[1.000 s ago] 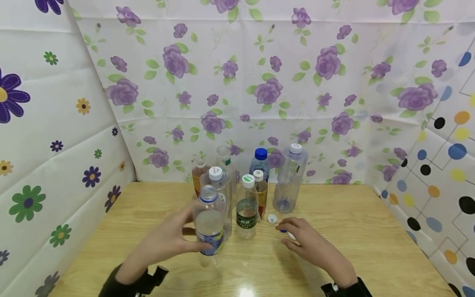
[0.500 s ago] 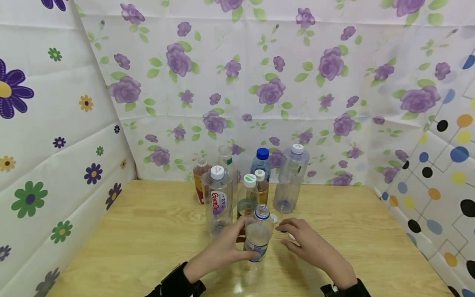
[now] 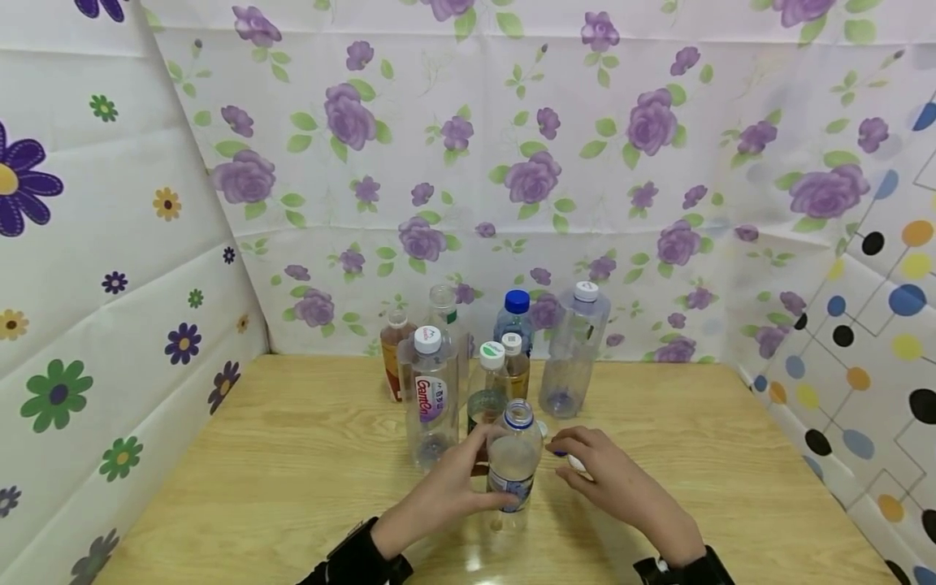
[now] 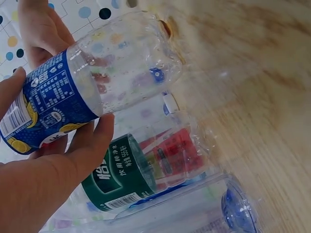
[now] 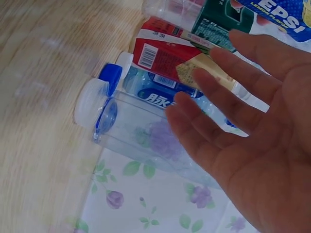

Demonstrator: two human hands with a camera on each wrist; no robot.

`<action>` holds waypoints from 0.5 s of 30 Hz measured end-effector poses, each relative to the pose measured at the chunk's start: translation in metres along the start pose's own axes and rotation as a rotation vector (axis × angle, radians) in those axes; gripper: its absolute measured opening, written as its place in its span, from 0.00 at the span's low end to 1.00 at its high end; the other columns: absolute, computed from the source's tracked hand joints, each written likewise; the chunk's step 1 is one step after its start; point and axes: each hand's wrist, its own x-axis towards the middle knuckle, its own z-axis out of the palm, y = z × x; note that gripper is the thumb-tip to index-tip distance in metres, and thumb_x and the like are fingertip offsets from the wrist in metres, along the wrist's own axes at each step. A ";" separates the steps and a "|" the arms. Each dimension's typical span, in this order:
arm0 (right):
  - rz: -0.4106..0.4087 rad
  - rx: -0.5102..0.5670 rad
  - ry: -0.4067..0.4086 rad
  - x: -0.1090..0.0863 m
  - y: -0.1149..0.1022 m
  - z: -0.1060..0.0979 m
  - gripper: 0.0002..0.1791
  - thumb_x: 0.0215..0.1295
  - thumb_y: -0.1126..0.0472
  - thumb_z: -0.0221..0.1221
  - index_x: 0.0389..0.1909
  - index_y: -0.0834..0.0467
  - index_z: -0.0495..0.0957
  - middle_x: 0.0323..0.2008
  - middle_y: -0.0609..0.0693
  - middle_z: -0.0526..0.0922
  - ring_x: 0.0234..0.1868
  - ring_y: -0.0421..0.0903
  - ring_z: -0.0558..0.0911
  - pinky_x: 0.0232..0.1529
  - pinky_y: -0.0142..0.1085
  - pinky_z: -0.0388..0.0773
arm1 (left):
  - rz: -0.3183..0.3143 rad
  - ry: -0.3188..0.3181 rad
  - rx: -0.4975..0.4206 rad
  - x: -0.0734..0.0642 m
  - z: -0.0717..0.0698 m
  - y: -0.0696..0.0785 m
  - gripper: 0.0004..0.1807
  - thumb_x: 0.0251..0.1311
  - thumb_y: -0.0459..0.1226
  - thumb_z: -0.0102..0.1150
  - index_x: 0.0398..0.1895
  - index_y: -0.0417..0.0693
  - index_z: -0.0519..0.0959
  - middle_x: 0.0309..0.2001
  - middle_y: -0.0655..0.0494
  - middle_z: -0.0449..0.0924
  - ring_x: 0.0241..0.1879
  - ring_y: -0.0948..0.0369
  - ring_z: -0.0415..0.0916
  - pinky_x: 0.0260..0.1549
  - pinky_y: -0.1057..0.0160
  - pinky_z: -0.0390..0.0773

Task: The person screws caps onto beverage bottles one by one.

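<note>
My left hand [image 3: 449, 491] grips a clear plastic bottle [image 3: 515, 455] by its blue Pepsi lemon-flavor label [image 4: 48, 99]. The bottle is upright and its mouth has no cap. Whether its base touches the table cannot be told. Just right of it, my right hand [image 3: 614, 483] hovers with relaxed, spread fingers [image 5: 248, 58] and holds nothing. Close to those fingertips lie a blue cap [image 5: 110, 77] and a white cap [image 5: 90, 103]. Another white cap [image 3: 542, 428] sits slightly behind, partly covered by the bottle. Directly behind the held bottle stands a green-labelled water bottle [image 3: 486, 398].
Several bottles crowd the table's [image 3: 307, 439] middle: a tall GamCon bottle [image 3: 430, 398], a reddish-brown one [image 3: 395, 357], an amber one [image 3: 519, 382], and a blue-capped one [image 3: 513, 321]. A large clear bottle [image 3: 574, 349] stands at the right. Flowered cloth [image 3: 475, 162] hangs behind.
My left hand has carried the Pepsi bottle rightward from beside the GamCon bottle to before the green-labelled one, nearer my right hand. The right hand has barely moved.
</note>
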 end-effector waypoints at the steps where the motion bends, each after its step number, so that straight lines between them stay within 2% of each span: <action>1: 0.000 -0.004 0.010 0.000 0.001 0.000 0.14 0.70 0.63 0.64 0.55 0.58 0.81 0.56 0.55 0.80 0.55 0.56 0.80 0.52 0.51 0.83 | -0.001 -0.002 -0.001 0.000 0.000 0.000 0.39 0.59 0.41 0.74 0.70 0.53 0.63 0.63 0.51 0.74 0.63 0.51 0.75 0.59 0.66 0.79; 6: 0.024 -0.052 0.070 0.009 0.012 0.006 0.13 0.65 0.66 0.68 0.50 0.60 0.82 0.50 0.54 0.83 0.51 0.55 0.82 0.50 0.49 0.84 | -0.011 -0.006 -0.004 0.000 0.000 0.000 0.39 0.60 0.43 0.74 0.70 0.55 0.63 0.64 0.53 0.72 0.64 0.53 0.74 0.59 0.67 0.79; 9: 0.104 -0.094 0.084 0.020 0.017 0.010 0.16 0.61 0.65 0.71 0.49 0.62 0.82 0.47 0.55 0.83 0.49 0.56 0.83 0.49 0.49 0.85 | -0.013 0.008 0.004 0.001 -0.001 0.000 0.38 0.60 0.43 0.73 0.70 0.54 0.64 0.63 0.53 0.74 0.63 0.54 0.75 0.59 0.66 0.79; 11: 0.179 -0.109 0.070 0.027 0.019 0.013 0.18 0.59 0.64 0.73 0.50 0.63 0.82 0.47 0.57 0.83 0.49 0.57 0.83 0.50 0.50 0.84 | -0.016 0.014 0.011 0.001 -0.001 0.001 0.37 0.60 0.43 0.73 0.69 0.54 0.65 0.63 0.53 0.74 0.62 0.53 0.75 0.58 0.65 0.79; 15: 0.309 -0.103 -0.012 0.038 0.024 0.019 0.23 0.54 0.64 0.76 0.50 0.65 0.82 0.46 0.60 0.83 0.46 0.58 0.83 0.46 0.48 0.84 | -0.033 0.012 0.011 0.001 -0.002 0.002 0.37 0.60 0.44 0.73 0.69 0.54 0.65 0.62 0.53 0.74 0.62 0.53 0.75 0.58 0.65 0.80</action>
